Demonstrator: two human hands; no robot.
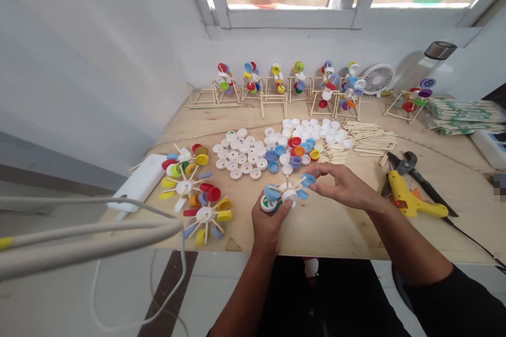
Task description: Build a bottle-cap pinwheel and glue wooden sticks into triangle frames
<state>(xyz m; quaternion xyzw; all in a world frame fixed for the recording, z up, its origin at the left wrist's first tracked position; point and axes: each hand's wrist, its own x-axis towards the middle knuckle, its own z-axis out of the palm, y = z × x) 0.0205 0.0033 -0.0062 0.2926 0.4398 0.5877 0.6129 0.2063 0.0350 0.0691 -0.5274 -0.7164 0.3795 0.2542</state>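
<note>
My left hand [265, 231] is closed around a small wheel made of bottle caps on wooden sticks, with its white cap hub [289, 199] facing up. Light blue caps and a white cap with a green print [268, 203] sit around that hub. At the wheel's right side, the thumb and fingers of my right hand [342, 185] close on a blue bottle cap [308, 180] at a stick's end. Finished-looking cap wheels [204, 214] in mixed colours lie on the table to the left.
Loose white caps [237, 155], coloured caps [273, 167] and wooden sticks [371, 138] lie beyond my hands. A yellow glue gun [413, 200] and black-handled pliers [425, 184] are at right. Stick stands with wheels [326, 93] line the back; a white power strip [138, 183] lies left.
</note>
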